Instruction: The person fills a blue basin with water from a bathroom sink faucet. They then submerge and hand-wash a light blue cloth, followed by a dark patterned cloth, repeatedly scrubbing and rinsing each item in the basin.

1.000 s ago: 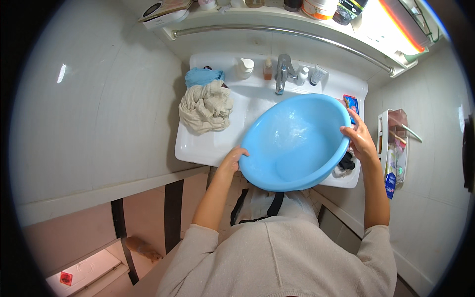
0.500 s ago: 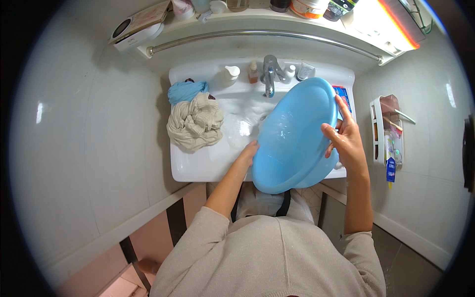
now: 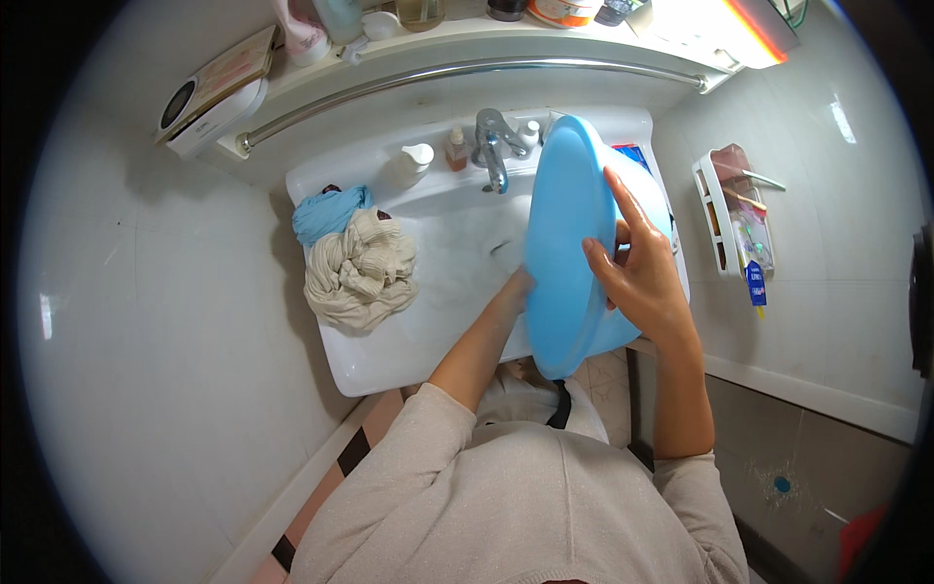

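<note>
A small white-tiled bathroom holds a white washbasin (image 3: pixel 389 350) against the wall, with a chrome faucet (image 3: pixel 492 146) at its back edge and a shelf (image 3: pixel 438 39) of bottles above it. Over the right half of the basin stands a large light-blue plastic wash bowl (image 3: pixel 569 243), tipped up almost on edge: its rim runs from the faucet end down toward the person's chest, so the long axis lies near-to-far, and its hollow faces left toward the foamy water in the basin.

The right hand (image 3: pixel 642 273) lies flat on the bowl's outer back side, fingers spread and pressed against it rather than curled round anything. The left hand (image 3: pixel 514 287) reaches in from the basin side and meets the bowl near its lower rim; the rim hides its fingers, so I cannot tell how they close. The bowl thus sits between the two hands, the right one covering more of it.

On the basin's left ledge lie a cream wrung cloth (image 3: pixel 360 273) and, touching it, a blue cloth (image 3: pixel 331 209). A white wall rack (image 3: pixel 725 209) hangs to the right.
</note>
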Motion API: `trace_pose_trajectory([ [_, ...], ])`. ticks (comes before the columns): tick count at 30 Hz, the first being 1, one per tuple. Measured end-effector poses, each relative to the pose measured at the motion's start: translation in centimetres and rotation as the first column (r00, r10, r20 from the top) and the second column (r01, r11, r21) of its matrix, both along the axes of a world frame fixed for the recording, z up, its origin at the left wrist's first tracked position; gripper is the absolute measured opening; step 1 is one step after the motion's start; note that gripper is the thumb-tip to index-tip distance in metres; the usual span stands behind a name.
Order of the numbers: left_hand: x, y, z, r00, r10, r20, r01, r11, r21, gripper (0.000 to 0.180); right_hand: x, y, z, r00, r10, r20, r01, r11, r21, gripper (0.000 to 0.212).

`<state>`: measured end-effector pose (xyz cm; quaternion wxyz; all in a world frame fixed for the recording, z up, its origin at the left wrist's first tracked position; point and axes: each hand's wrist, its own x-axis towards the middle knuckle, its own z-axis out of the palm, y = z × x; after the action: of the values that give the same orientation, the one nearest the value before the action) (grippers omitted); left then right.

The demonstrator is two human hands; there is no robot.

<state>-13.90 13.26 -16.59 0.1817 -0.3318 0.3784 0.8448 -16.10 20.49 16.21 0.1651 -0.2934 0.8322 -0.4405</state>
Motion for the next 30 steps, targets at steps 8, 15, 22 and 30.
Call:
trace_pose_trajectory([
  [8, 1.9, -4.5, 1.0, 0.981, -0.124, 0.149, 0.151, 0.971, -0.185, 0.042, -2.4, 0.9, -1.4, 0.966, -0.200, 0.164, 0.217, 0.972, -0.093, 0.063],
  [15, 0.7, 0.2, 2.4, 0.801, -0.559, 0.214, 0.598, 0.756, -0.266, 0.044, -3.0, 2.0, 0.2, 0.964, -0.249, 0.097, 0.255, 0.965, -0.057, 0.062],
  [22, 2.4, -5.2, 1.2, 0.823, -0.536, 0.187, 0.562, 0.722, -0.404, 0.046, -3.4, 3.0, -0.3, 0.947, -0.185, 0.263, 0.236, 0.955, -0.181, 0.068],
  [30, 8.7, -13.4, 5.5, 0.971, -0.151, 0.185, 0.230, 0.805, -0.547, 0.041, -7.3, 12.1, -10.2, 0.904, -0.239, 0.355, 0.252, 0.968, 0.010, 0.062],
])
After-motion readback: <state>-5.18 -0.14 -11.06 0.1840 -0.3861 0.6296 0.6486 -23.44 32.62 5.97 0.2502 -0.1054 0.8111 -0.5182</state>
